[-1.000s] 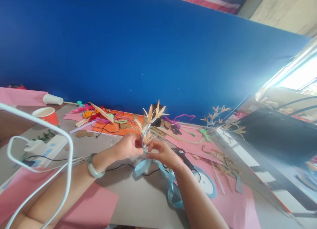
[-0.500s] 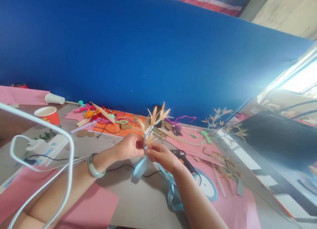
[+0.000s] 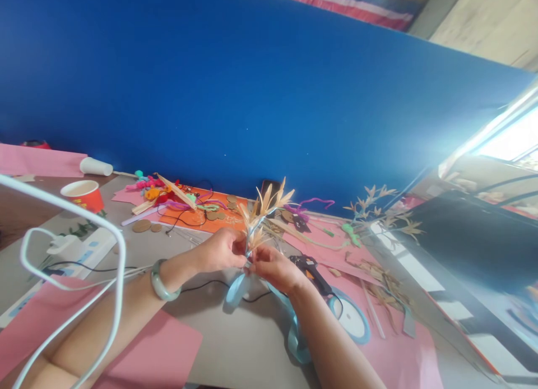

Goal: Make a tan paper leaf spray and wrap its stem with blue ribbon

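Note:
Between my two hands stands a spray of pale, straw-coloured dried leaves [image 3: 269, 204] on a stem wrapped in light blue. My left hand [image 3: 222, 249], with a pale green bangle [image 3: 162, 282] at its wrist, pinches the lower stem. On the other side, the fingers of my right hand [image 3: 271, 265] are closed at the stem's base on light blue ribbon. One loop of the ribbon [image 3: 236, 291] hangs below my fingers, and a longer length trails down behind my right forearm. My fingertips partly hide the stem's lower end.
A glue gun [image 3: 311, 271] and a ribbon spool [image 3: 351, 316] lie on pink paper at right. Similar finished-looking sprays [image 3: 370, 204] stand behind them. A red paper cup [image 3: 83, 195], a power strip [image 3: 90, 251] and a white cable [image 3: 120, 265] are at left; a blue partition [image 3: 252, 97] rises behind.
The leaf spray leans slightly more to the right. My right fingers have shifted a little at the stem's base, and the trailing ribbon hangs differently.

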Demonstrator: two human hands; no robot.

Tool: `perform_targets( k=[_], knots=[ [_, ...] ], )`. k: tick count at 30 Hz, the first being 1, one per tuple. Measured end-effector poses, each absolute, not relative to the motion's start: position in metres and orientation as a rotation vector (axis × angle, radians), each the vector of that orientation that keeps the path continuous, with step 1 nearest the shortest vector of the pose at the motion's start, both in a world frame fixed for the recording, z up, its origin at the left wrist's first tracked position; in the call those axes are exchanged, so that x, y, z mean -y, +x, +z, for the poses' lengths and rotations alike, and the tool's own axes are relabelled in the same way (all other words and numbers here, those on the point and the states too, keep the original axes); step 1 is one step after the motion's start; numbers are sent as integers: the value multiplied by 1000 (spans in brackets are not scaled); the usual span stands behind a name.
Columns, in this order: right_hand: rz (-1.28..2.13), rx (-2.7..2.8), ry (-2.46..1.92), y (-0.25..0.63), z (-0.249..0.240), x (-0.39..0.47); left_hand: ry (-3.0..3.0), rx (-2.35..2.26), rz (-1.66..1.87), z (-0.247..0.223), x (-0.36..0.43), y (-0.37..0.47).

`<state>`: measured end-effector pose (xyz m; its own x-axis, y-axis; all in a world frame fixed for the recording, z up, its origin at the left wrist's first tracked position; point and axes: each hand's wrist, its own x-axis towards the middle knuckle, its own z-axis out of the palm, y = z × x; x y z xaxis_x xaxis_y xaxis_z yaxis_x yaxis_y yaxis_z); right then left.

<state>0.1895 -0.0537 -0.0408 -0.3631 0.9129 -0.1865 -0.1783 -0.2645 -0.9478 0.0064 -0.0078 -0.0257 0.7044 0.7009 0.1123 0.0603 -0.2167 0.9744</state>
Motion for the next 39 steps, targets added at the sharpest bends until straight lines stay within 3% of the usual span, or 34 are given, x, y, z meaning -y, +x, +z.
perform_targets(
  k=[13, 25, 32, 39],
  knots=[
    [1738, 1382, -1178, 200, -26, 55, 1746, -707, 673, -24, 4, 3],
    [1809, 1024, -1071, 186, -33, 56, 1748, -673, 689, -27, 4, 3],
    [1383, 1283, -1378, 179, -30, 55, 1822, -865, 802, -38, 1, 10],
    [796, 1395, -1413, 165, -31, 63, 1750, -915, 922, -37, 2, 14]
  ],
)
